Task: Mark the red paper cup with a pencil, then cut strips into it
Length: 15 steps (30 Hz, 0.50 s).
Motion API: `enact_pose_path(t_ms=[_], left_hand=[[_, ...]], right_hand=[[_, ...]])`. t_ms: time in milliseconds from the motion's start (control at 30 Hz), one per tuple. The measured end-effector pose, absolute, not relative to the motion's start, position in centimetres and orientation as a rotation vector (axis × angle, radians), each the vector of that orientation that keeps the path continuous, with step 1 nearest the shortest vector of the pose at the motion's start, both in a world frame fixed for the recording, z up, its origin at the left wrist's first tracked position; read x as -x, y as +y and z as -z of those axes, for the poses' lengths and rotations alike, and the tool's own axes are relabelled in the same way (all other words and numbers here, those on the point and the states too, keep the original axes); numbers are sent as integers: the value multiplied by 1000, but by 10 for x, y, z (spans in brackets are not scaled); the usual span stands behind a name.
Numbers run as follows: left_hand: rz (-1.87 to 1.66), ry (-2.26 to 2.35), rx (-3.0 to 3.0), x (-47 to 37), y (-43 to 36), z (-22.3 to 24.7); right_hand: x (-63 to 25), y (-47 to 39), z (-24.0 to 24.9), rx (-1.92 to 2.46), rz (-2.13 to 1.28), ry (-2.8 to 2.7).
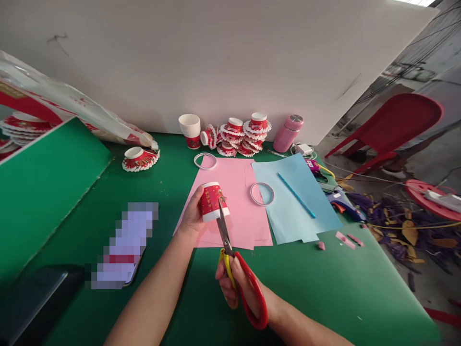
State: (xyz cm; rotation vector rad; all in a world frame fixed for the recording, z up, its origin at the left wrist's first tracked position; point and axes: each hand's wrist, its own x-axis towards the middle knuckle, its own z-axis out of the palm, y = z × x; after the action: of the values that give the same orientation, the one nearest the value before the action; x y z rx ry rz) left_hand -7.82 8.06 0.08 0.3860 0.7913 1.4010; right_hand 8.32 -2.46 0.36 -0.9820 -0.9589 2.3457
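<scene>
A red paper cup (210, 198) with white bands at both ends is gripped in my left hand (193, 211), tilted above the pink paper (237, 228). My right hand (239, 283) has its fingers in the handles of a pair of scissors (225, 235), one handle yellow and the other red. The blades point up and away from me, with their tips at the cup's side near its lower rim. Whether they have cut into the wall I cannot tell. Most of the left fingers are hidden behind the cup.
Behind the paper stand stacked cups (189, 127), several fringed cut cups (248, 132) and a pink bottle (289, 133). Blue paper (284, 226) carries a blue pencil (296, 194); rolls of tape (262, 194) lie nearby. A blurred phone (126, 250) lies left, a glue gun (344, 205) right.
</scene>
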Motion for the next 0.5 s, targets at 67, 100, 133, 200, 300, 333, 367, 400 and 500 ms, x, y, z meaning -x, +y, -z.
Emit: enact_pose_path(t_ms=[67, 100, 133, 200, 300, 333, 367, 400, 500], left_hand=[[-1387, 800, -381, 78, 80, 0], [-1379, 802, -381, 78, 80, 1], [-1375, 801, -379, 78, 79, 1], [-1373, 798, -375, 76, 78, 1], [-1383, 788, -370, 75, 76, 1], [-1387, 782, -369, 75, 76, 1], [-1392, 774, -368, 75, 75, 1], [-1397, 766, -367, 75, 75, 1], [-1397, 755, -368, 75, 75, 1]], right_hand=[[-84, -28, -3, 976, -2349, -955], [-84, -29, -4, 977, -2347, -955], [-84, -31, -4, 980, -2345, -953], [-84, -33, -5, 994, -2340, -945], [-84, -35, -5, 1013, -2334, -937], [-84, -36, -5, 1016, -2333, -940], [-83, -36, -5, 1016, -2331, -944], [-83, -36, -5, 1016, -2331, -946], [-82, -35, -5, 1025, -2336, -936]])
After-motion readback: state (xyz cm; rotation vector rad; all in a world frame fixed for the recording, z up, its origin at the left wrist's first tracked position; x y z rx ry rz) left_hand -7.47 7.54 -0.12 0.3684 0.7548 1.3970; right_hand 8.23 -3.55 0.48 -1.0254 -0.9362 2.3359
